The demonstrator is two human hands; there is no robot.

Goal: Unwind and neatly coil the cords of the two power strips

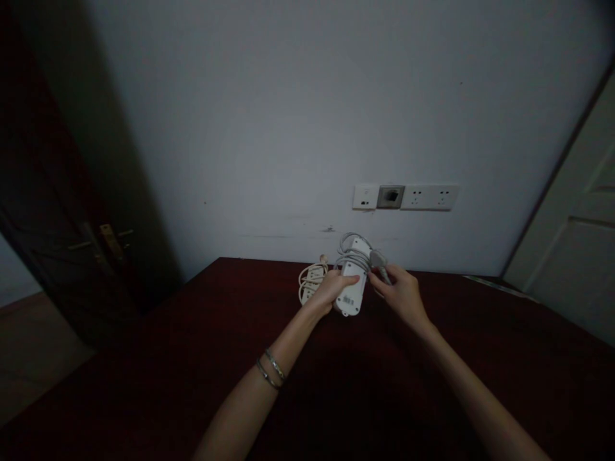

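Observation:
My left hand [331, 287] grips a white power strip [352, 296], thumb across its underside, which faces me with a label and screws. A grey cord [354, 257] is wound around the strip's upper part. Fingers of my right hand [401, 291] are closed on the grey plug [378, 259] end of that cord, just right of the strip. Behind my left hand, a second, cream power strip [314, 275] lies on the dark red table [259, 307] with its own cord looped round it; my hand hides part of it.
On the wall behind are a white socket plate [430, 198], a grey-framed outlet [390, 196] and a small white plate [364, 197]. A dark door [48, 211] with a brass handle [110, 241] stands at left, a pale door [576, 218] at right.

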